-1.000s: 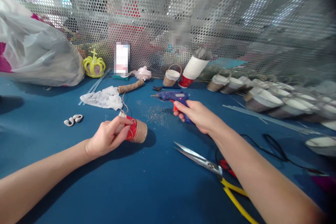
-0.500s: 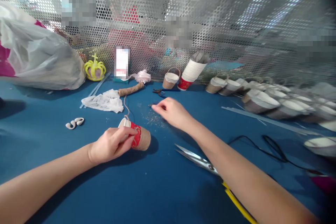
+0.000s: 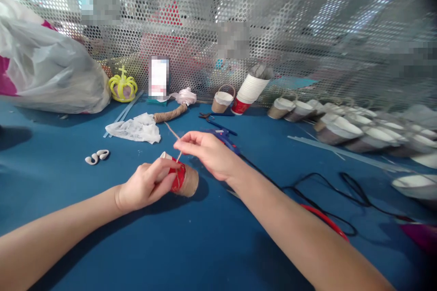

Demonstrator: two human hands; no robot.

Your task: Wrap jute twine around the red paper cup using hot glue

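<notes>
Currently on the string-laying step, by my read. Head view: left hand (image 3: pixel 145 186) has thumb and fingertips closed in on the paper cup (image 3: pixel 190 183), which lies on its side on the blue table (image 3: pixel 136 245). Rim points away to the left, base to the right. String covers the base end; part of the red print toward the rim is bare.

Right hand (image 3: pixel 213 157) is just beyond the cup, thumb and forefinger pinched tight on the string (image 3: pixel 172 130), no gap that I can see. Run goes from near the brown roll (image 3: pixel 170 113), through that pinch, down to my left fingertips at the cup. Exact contact is under those fingers, so can't tell how well it's seated.

Glue gun (image 3: pixel 220 134) lies behind my right hand, partly hidden by it, not in my grip. Pliers (image 3: pixel 211 117) lie past that, near a small basket (image 3: pixel 221 102).

Next move, I'd say: light tension from the right, cup held steady by the left, string laid snug to the covered part. Slack would likely leave a gap. Can't tell if there's fresh glue on the red; fingertips should stay clear anyway.
</notes>
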